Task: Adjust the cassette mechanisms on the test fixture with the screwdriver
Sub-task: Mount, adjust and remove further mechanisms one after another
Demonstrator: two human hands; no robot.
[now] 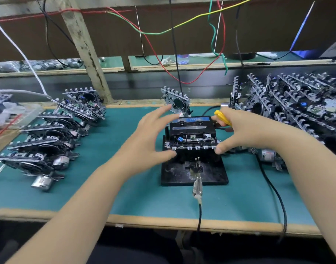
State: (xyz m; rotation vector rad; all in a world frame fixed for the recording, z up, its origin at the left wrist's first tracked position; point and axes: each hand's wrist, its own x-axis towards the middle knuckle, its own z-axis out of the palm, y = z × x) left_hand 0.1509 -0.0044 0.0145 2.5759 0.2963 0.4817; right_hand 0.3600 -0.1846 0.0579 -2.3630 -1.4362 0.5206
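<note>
The test fixture [194,171] stands mid-bench on the green mat [136,197], a cassette mechanism [192,138] seated on it under a cassette [192,124]; the left hand [150,136] spreads its fingers apart at the fixture's left, thumb touching the mechanism's front corner; the right hand [245,132], at the fixture's right, curls fingers round the yellow screwdriver [222,117], thumb on the opposite corner; stacked mechanisms [49,141] lie left of the fixture, a larger pile [296,103] right.

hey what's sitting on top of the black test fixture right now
A cassette mechanism sits on the test fixture, with a blue-labelled cassette on top. The left hand and right hand touch its sides. The right hand holds a yellow screwdriver; its tip is hidden.
</note>
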